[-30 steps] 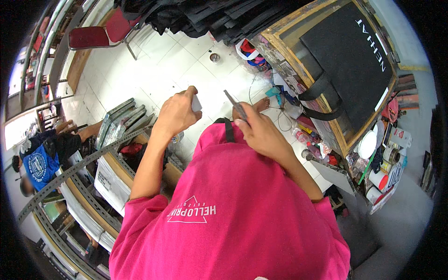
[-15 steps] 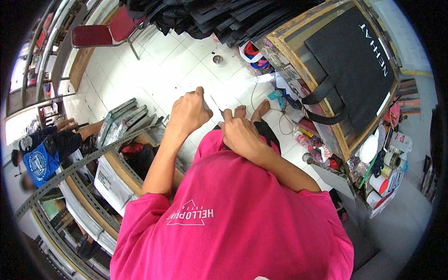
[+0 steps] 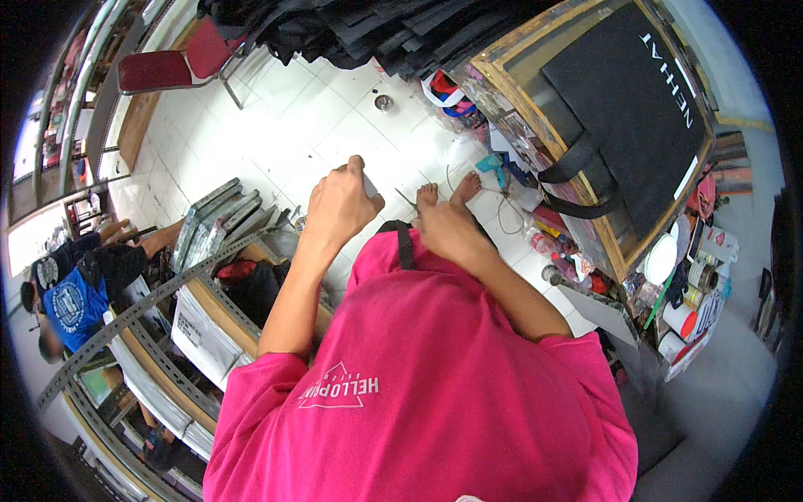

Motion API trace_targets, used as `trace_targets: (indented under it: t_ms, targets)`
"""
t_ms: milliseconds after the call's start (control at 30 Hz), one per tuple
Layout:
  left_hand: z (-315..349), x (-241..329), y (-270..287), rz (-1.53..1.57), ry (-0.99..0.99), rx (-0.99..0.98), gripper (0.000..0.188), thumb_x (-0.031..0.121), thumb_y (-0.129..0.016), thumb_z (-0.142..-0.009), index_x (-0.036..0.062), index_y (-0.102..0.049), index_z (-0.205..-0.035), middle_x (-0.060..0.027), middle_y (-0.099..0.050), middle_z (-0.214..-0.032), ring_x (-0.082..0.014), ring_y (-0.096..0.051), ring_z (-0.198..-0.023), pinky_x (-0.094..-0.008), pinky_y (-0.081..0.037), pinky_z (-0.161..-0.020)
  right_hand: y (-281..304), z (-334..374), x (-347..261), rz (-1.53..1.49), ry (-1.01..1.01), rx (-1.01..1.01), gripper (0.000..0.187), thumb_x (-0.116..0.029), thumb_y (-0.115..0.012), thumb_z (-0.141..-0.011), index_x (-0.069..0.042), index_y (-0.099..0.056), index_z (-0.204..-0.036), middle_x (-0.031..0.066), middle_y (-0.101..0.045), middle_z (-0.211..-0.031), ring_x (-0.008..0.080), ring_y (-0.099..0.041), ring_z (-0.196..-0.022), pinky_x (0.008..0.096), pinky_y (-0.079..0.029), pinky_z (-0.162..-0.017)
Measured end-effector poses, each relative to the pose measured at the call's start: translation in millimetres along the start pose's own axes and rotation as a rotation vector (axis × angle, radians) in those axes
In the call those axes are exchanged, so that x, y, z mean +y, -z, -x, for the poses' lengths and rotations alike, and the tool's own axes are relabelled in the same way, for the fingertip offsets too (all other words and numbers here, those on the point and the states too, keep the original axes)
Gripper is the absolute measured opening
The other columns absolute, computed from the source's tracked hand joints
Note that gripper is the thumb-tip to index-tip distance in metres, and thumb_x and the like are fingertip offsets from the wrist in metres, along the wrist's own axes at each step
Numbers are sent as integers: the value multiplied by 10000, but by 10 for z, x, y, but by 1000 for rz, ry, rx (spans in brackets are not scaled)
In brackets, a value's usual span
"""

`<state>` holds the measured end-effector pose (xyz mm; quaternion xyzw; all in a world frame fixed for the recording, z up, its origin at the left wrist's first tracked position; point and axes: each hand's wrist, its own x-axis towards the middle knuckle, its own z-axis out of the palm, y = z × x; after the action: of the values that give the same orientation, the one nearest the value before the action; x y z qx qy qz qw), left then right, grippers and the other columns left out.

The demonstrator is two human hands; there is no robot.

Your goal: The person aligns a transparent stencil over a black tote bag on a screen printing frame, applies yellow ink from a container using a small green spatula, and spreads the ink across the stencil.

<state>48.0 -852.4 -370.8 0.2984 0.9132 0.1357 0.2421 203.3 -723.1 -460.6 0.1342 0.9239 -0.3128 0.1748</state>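
My left hand (image 3: 341,202) is raised in front of my pink shirt (image 3: 452,360), its fingers curled and its thumb side up. Something small and pale grey shows at its inner edge; its kind is hidden. To the right, my right hand (image 3: 452,224) grips a thin dark tool (image 3: 405,197) that sticks out toward the left hand. The two hands are apart. A black strap (image 3: 406,249) lies on the shirt just below the right hand. Past that hand my bare feet (image 3: 466,187) show on the floor.
A black tote bag (image 3: 627,117) lies on a wood-framed table (image 3: 615,243) at right. Black fabric (image 3: 360,29) is heaped at the top. A metal rack (image 3: 125,326) and another person in a blue shirt (image 3: 75,305) are at left. A red chair (image 3: 155,70) stands upper left.
My right hand has moved slightly right, away from the left, with the thin tool in it. The black strap now shows on the shirt. My left hand has hardly moved.
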Motion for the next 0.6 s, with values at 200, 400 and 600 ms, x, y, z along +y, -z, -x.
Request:
trace_targets:
  t_ms: [200, 400, 600]
  targets:
    - [-61, -56, -60, 9, -38, -9, 513, 183, -770, -725, -55, -622, -1155, -304, -704, -924, -440, -704, -892, -472, -558, -804, 772, 780, 519, -285, -314, 93, 353, -193, -531, -960, -59, -586, -1282, 257, -682, -851, 440, -673, -827, 496, -534, -777]
    - [-7, 22, 55, 44, -51, -49, 516, 167, -758, -719, -79, -627, -1154, -320, -700, -919, -459, -700, -895, -476, -553, -792, 1053, 1741, 848, -969, -493, 389, 695, -12, -480, -903, -108, -353, -1580, 37, -649, -962, 84, -568, -654, 236, -499, -579]
    - [40, 140, 158, 52, -80, -91, 482, 130, -776, -708, -76, -628, -1118, -279, -715, -872, -383, -723, -816, -425, -561, -762, 1325, 2538, 1393, -1210, -636, 1042, 753, 29, -503, -848, -83, -349, -1577, 83, -660, -1035, 119, -577, -673, 259, -509, -573]
